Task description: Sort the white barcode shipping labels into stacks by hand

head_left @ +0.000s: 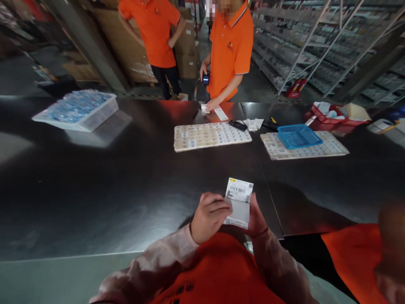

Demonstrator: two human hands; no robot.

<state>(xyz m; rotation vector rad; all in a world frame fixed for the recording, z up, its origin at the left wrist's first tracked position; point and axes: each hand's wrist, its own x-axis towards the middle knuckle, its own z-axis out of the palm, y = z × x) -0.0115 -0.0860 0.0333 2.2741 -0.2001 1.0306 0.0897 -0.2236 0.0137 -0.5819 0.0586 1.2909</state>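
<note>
A stack of white printed shipping labels (239, 191) is held in front of my body, over the near edge of the dark table (142, 185). The top label carries barcodes and a small yellow mark. My right hand (257, 217) grips the stack from its right side and from beneath, most of its fingers hidden. My left hand (210, 214) is closed, fingers pressed together at the stack's left edge, over the pale middle part of the labels.
Beyond lie a label-covered board (202, 137) with a black handheld device (238, 125), and a second board (335, 145) under a blue tray (299, 136). A white basket (91, 118) of plastic packets stands left, red bins (325, 120) right. Two people in orange shirts stand opposite; another person sits close at right.
</note>
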